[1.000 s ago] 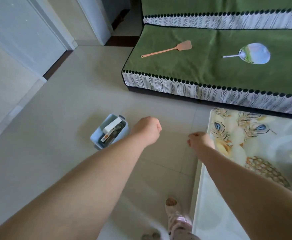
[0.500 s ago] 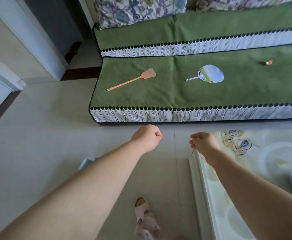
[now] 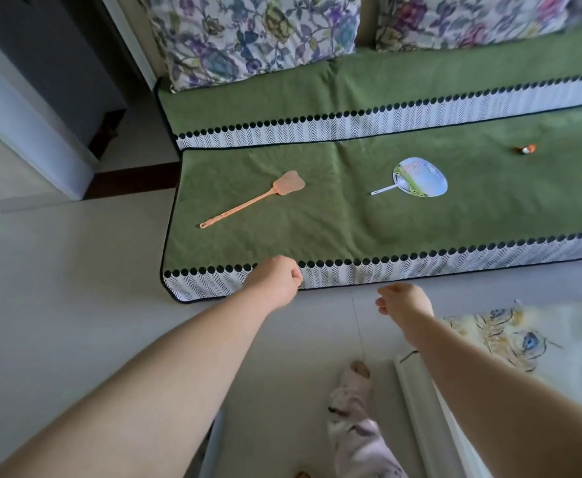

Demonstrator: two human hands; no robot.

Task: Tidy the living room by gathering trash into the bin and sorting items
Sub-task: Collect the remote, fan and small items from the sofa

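Note:
On the green sofa cover (image 3: 317, 229) lie an orange fly swatter (image 3: 253, 200), a round hand fan (image 3: 418, 178) with a white handle, and a small orange and white object (image 3: 526, 149) far to the right. My left hand (image 3: 275, 279) is a closed fist in front of the sofa's front edge, below the swatter. My right hand (image 3: 403, 300) hovers over the floor with fingers curled in; nothing shows in either hand. A sliver of the pale blue bin (image 3: 213, 443) shows under my left forearm.
Floral cushions (image 3: 255, 36) lean along the sofa back. A low table with a peacock-print top (image 3: 510, 336) stands at the lower right. My slippered foot (image 3: 355, 408) is on the pale tiled floor (image 3: 75, 288). A doorway opens at the upper left.
The view has swung up and away from the bin toward the sofa, which is nearer now. The cushions have come into sight. Both hands stay curled, held out in front.

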